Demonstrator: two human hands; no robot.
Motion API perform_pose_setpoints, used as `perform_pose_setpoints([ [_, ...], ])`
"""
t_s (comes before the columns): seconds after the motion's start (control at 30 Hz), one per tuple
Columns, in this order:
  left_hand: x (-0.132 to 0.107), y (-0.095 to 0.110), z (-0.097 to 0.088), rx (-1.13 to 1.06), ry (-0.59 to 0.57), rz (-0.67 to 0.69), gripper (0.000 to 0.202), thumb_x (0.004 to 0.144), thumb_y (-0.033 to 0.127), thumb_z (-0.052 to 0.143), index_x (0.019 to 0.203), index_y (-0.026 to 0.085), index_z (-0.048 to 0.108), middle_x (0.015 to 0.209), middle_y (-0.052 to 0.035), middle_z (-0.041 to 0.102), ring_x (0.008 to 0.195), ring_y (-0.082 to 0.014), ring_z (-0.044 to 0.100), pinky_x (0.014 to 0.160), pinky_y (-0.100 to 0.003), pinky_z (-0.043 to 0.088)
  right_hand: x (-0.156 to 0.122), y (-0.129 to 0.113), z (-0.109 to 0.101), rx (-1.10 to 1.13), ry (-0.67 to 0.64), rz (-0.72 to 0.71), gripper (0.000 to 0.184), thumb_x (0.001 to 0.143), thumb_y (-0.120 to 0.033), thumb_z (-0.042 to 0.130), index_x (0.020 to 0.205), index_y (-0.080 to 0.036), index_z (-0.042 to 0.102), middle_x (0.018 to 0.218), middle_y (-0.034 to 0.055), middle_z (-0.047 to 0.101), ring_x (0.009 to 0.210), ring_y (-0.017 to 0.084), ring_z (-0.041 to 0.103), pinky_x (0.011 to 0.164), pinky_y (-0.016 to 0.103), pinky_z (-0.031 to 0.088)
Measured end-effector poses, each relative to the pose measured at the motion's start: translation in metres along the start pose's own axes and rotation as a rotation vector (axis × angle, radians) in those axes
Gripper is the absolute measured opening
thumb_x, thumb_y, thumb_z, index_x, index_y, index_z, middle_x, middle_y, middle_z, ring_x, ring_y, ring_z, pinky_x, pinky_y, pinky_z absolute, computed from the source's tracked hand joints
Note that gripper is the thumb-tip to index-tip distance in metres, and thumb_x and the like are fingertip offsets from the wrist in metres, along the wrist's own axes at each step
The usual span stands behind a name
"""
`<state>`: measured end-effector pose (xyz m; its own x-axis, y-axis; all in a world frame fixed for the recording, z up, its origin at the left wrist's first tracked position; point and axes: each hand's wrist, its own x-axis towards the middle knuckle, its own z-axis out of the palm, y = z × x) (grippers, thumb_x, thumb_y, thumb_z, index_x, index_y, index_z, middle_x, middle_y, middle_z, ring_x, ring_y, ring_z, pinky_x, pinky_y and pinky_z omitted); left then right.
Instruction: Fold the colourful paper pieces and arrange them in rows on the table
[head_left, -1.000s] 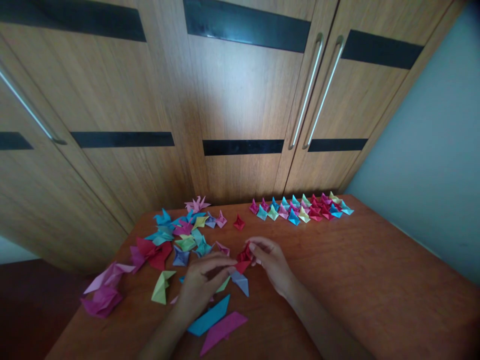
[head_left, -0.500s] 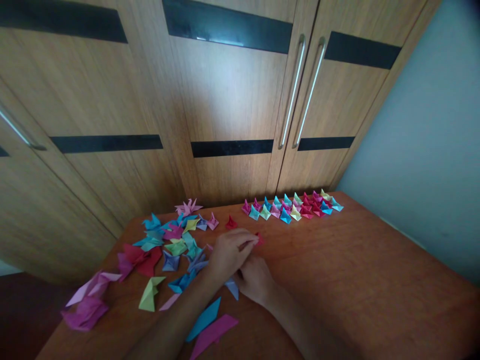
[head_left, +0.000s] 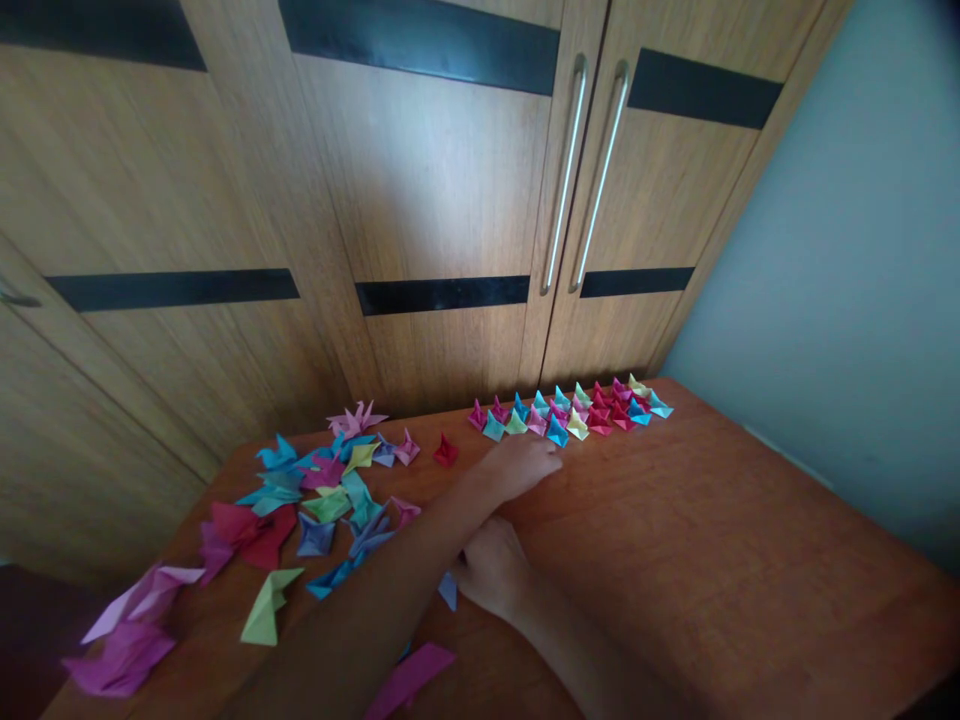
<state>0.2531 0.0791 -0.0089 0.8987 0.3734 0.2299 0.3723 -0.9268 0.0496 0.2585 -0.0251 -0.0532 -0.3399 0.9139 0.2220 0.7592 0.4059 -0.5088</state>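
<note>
My left hand (head_left: 527, 467) reaches forward over the table, just in front of the rows of small folded paper pieces (head_left: 557, 431). Its fingers are bent down and closed, and whatever they hold is hidden under them. Behind the left wrist, my right hand (head_left: 493, 565) is curled closed near the tabletop; its fingertips are covered, so I cannot see what is in them. A lavender paper piece (head_left: 448, 590) pokes out beside the right hand. One red folded piece (head_left: 445, 450) sits alone between the rows and the loose pile on the left.
Folded paper cranes and other pieces in several colours, such as a red one (head_left: 259, 530) and a pale green one (head_left: 270, 605), lie across the table's left side. A magenta piece (head_left: 412, 678) lies near the front. Wooden cabinet doors (head_left: 442, 190) stand behind the table (head_left: 675, 560).
My left hand has moved forward and right, toward the rows. The red piece seen at its fingertips is out of sight. My right hand has barely moved; the view has shifted slightly.
</note>
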Motion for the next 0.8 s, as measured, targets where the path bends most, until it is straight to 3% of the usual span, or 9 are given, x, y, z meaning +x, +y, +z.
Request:
perform_pose_setpoints([
  [0.13, -0.004, 0.003, 0.006, 0.014, -0.022, -0.007, 0.02, 0.083, 0.007, 0.051, 0.081, 0.018, 0.067, 0.088, -0.0066, 0.065, 0.088, -0.0201, 0.06, 0.072, -0.03, 0.047, 0.0, 0.001, 0.002, 0.005, 0.0, -0.016, 0.024, 0.08, -0.022, 0.051, 0.097, -0.021, 0.067, 0.102, 0.0052, 0.071, 0.095, 0.023, 0.065, 0.074, 0.027, 0.046],
  [0.47, -0.011, -0.001, 0.0, -0.015, 0.017, -0.178, 0.014, 0.085, 0.029, 0.057, 0.095, 0.02, 0.062, 0.103, -0.0059, 0.06, 0.094, -0.0202, 0.058, 0.078, -0.03, 0.048, -0.001, -0.002, -0.003, -0.008, -0.021, -0.021, 0.023, 0.081, -0.022, 0.051, 0.097, -0.021, 0.067, 0.099, 0.0057, 0.071, 0.092, 0.023, 0.066, 0.073, 0.028, 0.046],
  [0.8, -0.021, -0.01, 0.0, -0.03, -0.035, -0.349, 0.018, 0.082, 0.024, 0.058, 0.1, 0.02, 0.06, 0.1, -0.0072, 0.062, 0.09, -0.0224, 0.062, 0.074, -0.032, 0.049, 0.001, -0.004, -0.004, -0.04, -0.005, 0.012, 0.024, 0.083, -0.023, 0.049, 0.099, -0.02, 0.067, 0.1, 0.0077, 0.071, 0.092, 0.023, 0.065, 0.074, 0.028, 0.046],
])
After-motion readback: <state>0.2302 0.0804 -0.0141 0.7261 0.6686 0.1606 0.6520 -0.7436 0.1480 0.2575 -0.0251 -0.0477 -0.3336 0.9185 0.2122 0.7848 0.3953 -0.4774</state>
